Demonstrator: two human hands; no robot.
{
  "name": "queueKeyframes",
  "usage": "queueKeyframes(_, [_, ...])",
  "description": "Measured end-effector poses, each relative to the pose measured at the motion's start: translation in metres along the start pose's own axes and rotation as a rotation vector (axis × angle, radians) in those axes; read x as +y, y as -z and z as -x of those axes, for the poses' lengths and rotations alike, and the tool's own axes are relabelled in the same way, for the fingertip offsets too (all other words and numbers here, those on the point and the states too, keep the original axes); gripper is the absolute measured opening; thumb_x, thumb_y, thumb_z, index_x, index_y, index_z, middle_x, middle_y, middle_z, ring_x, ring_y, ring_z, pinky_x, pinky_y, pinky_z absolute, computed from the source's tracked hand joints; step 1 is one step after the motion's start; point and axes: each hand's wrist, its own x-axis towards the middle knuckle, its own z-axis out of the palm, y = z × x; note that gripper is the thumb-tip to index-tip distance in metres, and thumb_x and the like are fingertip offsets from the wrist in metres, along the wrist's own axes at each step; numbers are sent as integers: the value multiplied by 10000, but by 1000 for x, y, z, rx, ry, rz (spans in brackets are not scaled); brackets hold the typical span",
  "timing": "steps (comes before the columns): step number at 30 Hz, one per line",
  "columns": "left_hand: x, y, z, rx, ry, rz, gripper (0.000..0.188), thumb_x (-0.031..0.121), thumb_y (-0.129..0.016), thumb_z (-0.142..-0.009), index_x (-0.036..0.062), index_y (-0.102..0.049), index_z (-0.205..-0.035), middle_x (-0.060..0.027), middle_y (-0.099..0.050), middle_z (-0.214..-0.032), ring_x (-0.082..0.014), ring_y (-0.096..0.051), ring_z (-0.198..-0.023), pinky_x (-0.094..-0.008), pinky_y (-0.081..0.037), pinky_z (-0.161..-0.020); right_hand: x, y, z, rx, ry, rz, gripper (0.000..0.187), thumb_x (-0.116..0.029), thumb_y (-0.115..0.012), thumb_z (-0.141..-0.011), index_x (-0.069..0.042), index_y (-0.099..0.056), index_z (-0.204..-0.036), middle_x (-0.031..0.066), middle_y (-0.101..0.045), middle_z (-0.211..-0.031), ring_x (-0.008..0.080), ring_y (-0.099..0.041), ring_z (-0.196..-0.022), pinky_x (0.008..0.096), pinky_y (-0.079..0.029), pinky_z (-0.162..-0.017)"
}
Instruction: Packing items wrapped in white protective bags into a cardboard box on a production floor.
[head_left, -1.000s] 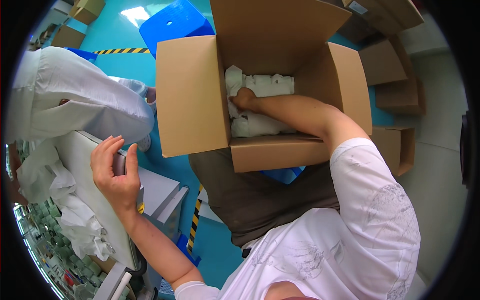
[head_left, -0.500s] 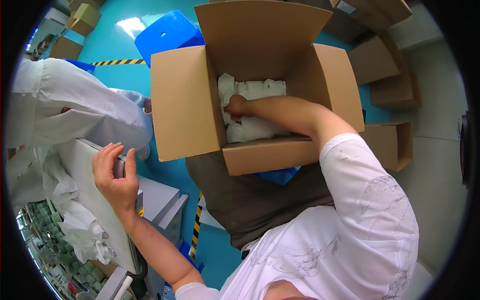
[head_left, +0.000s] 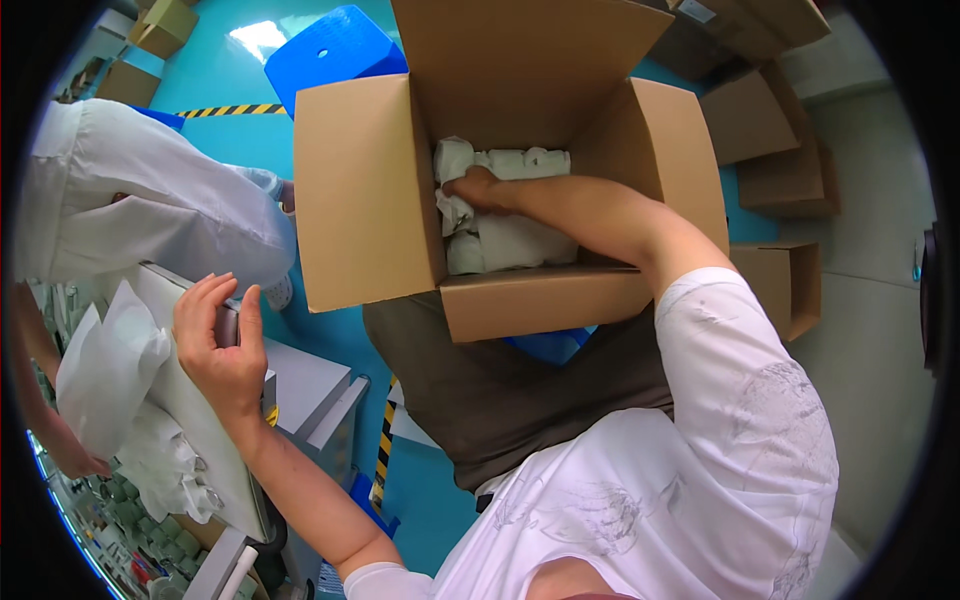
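Observation:
An open cardboard box (head_left: 545,308) stands before me with several white paper-wrapped bundles (head_left: 525,240) lying inside. My right hand (head_left: 475,188) reaches into it and grips a white-wrapped bundle (head_left: 455,212) against the box's left wall; its fingertips are partly hidden. What the wrapping holds cannot be seen. To the left, my left hand (head_left: 222,350) is open, fingers up and thumb apart, at the edge of a pale worktable (head_left: 225,455). A dark grey edge shows behind its thumb, and I cannot tell whether they touch.
At the left a co-worker in white clothing (head_left: 170,200) stands by the worktable, a hand (head_left: 75,455) near a raised white sheet (head_left: 115,365). Crumpled white wrapping (head_left: 175,460) and several green pieces (head_left: 140,525) lie there. A blue stool (head_left: 330,60) and cardboard boxes (head_left: 790,180) stand beyond.
The bundle under my right hand has shifted slightly within the box. At the left, the co-worker's hand and arm have come into view, with a white sheet raised. My left hand keeps its pose.

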Motion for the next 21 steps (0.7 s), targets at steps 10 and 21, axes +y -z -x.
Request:
queueKeyframes(10, [4,-2,-1,12,15,18,192,98,-815,-824,26,-722,-976,-97,-731,-1024,-287,-673,-1032,-391,-487,-948,-29,132,35,-472,-72,132,261,-290,-725,-762,-88,-704,-926,20,-651,-789,152,-596,-658,333,-466,-573])
queueKeyframes(21, [9,-3,-5,13,-6,9,190,79,-809,-817,26,-724,-979,-97,-734,-1029,-282,-674,-1032,-390,-484,-953,-35,153,43,-714,-71,737,383,-228,-773,-759,-6,-730,-1069,105,-728,-1018,239,-696,-870,423,-566,-736])
